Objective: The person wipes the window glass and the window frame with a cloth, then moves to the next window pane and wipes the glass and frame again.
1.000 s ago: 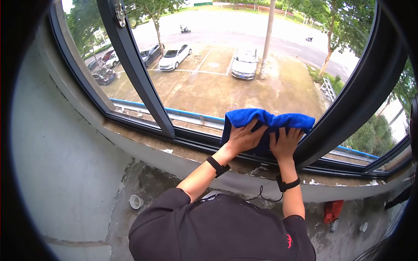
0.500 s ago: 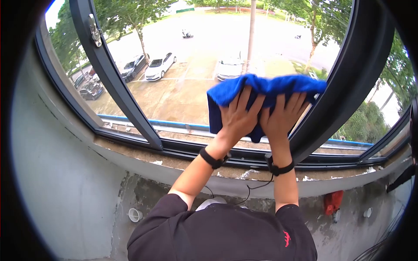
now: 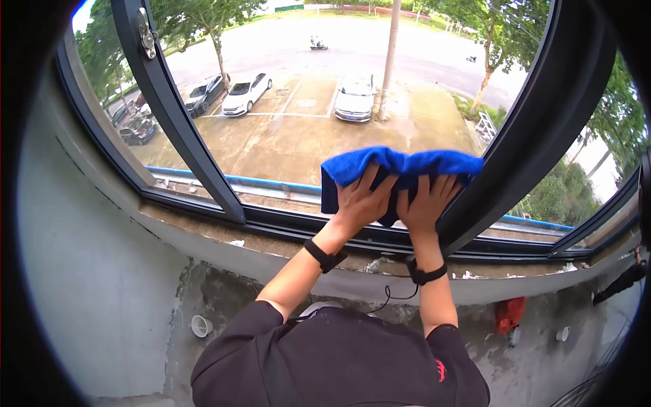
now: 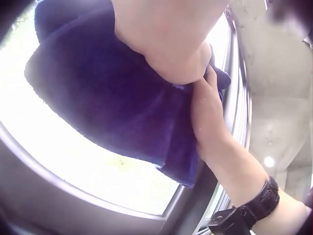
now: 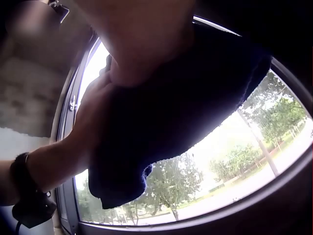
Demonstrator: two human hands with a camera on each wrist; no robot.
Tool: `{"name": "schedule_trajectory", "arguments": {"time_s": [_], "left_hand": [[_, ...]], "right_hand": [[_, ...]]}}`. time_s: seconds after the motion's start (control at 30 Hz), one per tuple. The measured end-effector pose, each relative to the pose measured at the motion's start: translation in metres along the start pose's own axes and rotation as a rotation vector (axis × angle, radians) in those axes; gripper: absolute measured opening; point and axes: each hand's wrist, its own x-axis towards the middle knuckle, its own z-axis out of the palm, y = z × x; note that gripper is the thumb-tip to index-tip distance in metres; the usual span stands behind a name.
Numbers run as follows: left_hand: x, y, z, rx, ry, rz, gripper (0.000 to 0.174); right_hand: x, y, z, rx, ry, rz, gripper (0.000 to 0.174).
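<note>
A blue cloth [image 3: 434, 163] lies spread against the lower part of the window pane [image 3: 271, 149], beside the thick dark frame on its right. My left hand [image 3: 364, 199] presses on the cloth's left half with fingers extended and spread. Close beside it, my right hand [image 3: 426, 203] presses on the right half, fingers likewise extended. The cloth's upper edge folds over around the fingertips, and a dark lower part hangs between and beside the hands. In the left wrist view the cloth [image 4: 98, 83] fans out below my left hand; in the right wrist view it [image 5: 161, 117] looks nearly black.
A dark upright frame bar [image 3: 176, 115] with a metal latch [image 3: 146, 34] stands to the left. Below runs a rough sill [image 3: 271, 249] with white debris. A red bag [image 3: 510, 315] and a white cup-like container [image 3: 201, 326] are on the floor by the wall. A cable hangs near the right wrist.
Both hands pushed the cloth up the pane between the first and second frames, then brought it partway back down. The head view has shifted somewhat. Both hands stay on the cloth.
</note>
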Motion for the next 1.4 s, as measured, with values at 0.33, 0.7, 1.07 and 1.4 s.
{"name": "schedule_trajectory", "arguments": {"time_s": [0.33,0.7,1.07,1.4], "left_hand": [[0.116,0.006,-0.019,-0.014,0.309,0.120,0.037],[-0.058,-0.010,0.010,-0.038,0.067,0.126,0.037],[0.135,0.006,-0.031,-0.001,0.239,0.083,0.035],[0.025,-0.019,-0.004,0.179,0.101,0.067,0.041]], "right_hand": [[0.113,-0.011,-0.022,0.013,0.289,-0.014,0.048],[-0.083,-0.013,0.014,0.155,-0.053,0.183,0.030],[0.126,-0.004,-0.036,0.055,0.264,-0.039,0.048],[0.023,-0.007,0.006,-0.092,0.204,-0.002,0.045]]}}
